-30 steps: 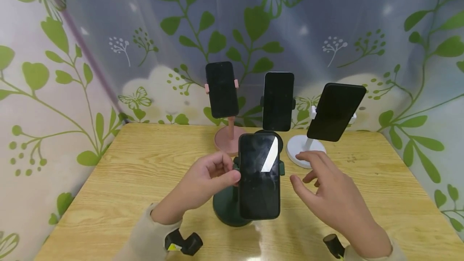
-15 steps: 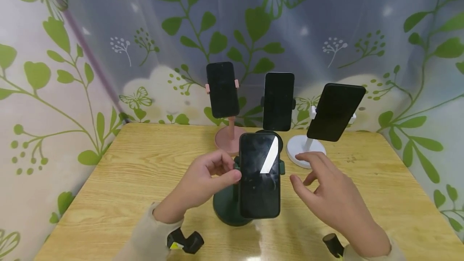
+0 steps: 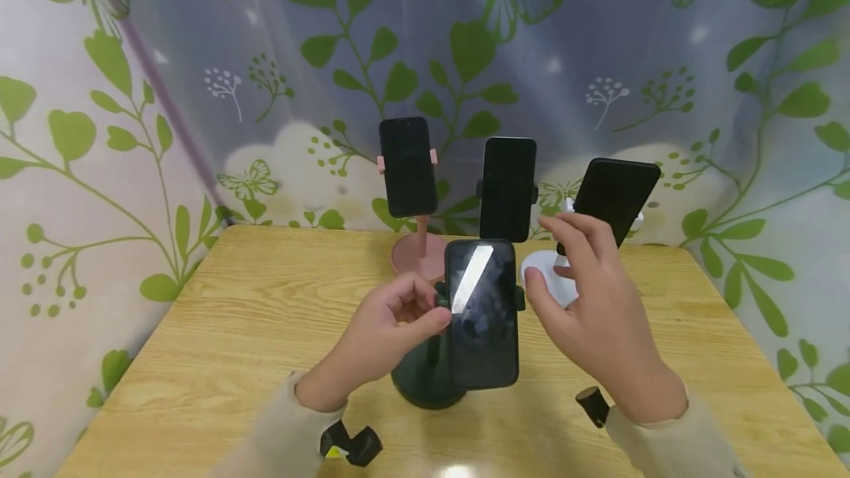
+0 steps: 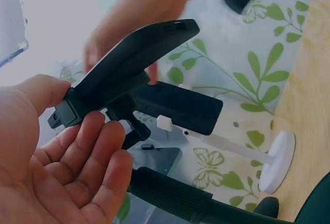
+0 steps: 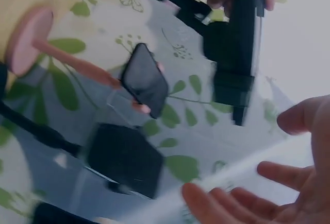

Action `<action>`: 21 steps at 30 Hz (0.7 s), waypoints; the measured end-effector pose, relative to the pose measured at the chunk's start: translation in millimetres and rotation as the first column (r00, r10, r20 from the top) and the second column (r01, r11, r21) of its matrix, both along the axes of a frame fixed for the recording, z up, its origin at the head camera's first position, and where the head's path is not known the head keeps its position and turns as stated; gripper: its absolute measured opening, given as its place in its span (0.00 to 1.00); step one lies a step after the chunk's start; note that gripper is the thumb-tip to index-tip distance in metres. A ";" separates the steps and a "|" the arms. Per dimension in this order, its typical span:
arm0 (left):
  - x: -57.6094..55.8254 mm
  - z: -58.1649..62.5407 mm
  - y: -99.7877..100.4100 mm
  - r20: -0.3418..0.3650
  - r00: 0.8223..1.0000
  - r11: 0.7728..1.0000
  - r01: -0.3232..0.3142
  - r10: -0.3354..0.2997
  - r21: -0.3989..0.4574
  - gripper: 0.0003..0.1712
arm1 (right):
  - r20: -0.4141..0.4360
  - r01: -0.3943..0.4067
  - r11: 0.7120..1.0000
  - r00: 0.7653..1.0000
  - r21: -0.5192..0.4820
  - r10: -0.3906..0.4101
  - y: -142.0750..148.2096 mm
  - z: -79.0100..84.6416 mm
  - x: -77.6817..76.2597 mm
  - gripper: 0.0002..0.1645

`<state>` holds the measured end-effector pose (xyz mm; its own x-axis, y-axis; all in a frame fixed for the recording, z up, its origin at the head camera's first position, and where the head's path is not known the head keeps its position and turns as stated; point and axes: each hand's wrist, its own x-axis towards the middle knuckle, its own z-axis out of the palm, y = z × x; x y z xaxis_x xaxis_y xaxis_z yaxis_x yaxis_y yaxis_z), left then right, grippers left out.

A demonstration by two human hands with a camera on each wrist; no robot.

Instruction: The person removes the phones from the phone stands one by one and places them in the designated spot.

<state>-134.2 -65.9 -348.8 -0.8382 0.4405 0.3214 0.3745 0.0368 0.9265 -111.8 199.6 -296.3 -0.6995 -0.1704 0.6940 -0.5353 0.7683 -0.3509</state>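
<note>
A black smartphone sits upright in the clamp of a dark green phone stand at the front of the table. At the phone's left edge, my left hand pinches the clamp end; in the left wrist view the thumb lies on top of this green clamp and the fingers are below it. My right hand is in the air to the right of the phone, fingers parted and holding nothing. The right wrist view shows the right hand apart from the clamp.
Behind stand a pink phone stand with a phone, a phone in a black holder, and a white phone stand with a tilted phone, partly covered by my right hand. A leaf-patterned curtain hangs behind the wooden table.
The front phone has tilted slightly and shifted a little right, my left hand still on its clamp. My right hand has risen away from the table, its fingers now overlapping the white stand.
</note>
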 end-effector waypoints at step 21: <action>-1.5 -4.1 6.2 -0.054 0.999 1.000 -0.006 0.007 0.005 0.09 | 0.168 0.080 0.870 0.969 0.486 -0.184 -69.4 64.3 -2.3 0.48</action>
